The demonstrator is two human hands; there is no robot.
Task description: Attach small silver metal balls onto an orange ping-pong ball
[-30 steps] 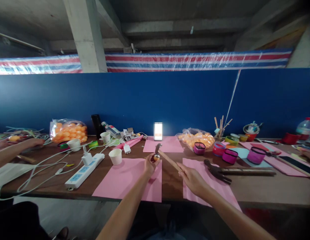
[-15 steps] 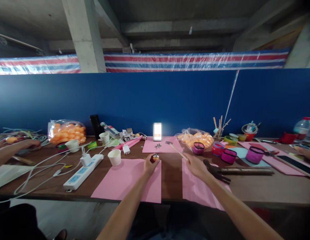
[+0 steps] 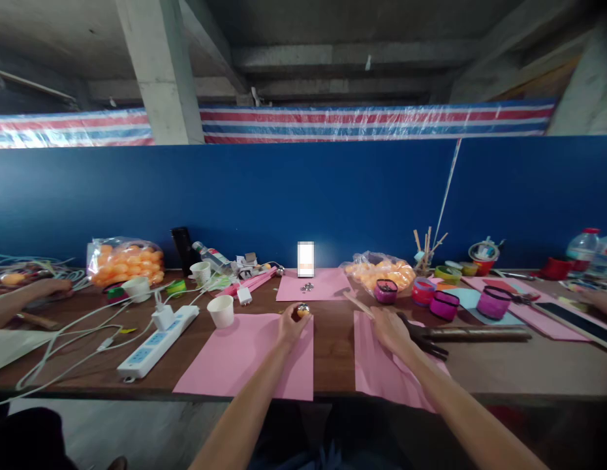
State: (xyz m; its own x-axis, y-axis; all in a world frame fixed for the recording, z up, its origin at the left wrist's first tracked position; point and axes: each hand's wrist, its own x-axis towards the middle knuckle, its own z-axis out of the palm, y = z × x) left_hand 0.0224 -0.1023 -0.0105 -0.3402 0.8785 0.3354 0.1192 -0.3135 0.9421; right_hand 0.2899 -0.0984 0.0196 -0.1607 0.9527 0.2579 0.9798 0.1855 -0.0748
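Hands (image 3: 290,324) (image 3: 390,328) gripping ball (image 3: 303,309), wooden handle (image 3: 358,304); hammer (image 3: 472,334) beside right, cup (image 3: 220,312) left.

Left hand (image 3: 292,324) and right hand (image 3: 391,328), both bare, with uncovered forearms (image 3: 257,405); dark bluish clothing (image 3: 327,456) below the near edge of the surface (image 3: 333,365).

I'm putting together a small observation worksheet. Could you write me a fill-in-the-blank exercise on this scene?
The left hand holds a round thing with a shiny top and a bottom coloured ____.
The right hand grips a handle made of ____.
The sheet of paper below the left hand is coloured ____.
The power strip is coloured ____.

Missing words: orange; wood; pink; white.
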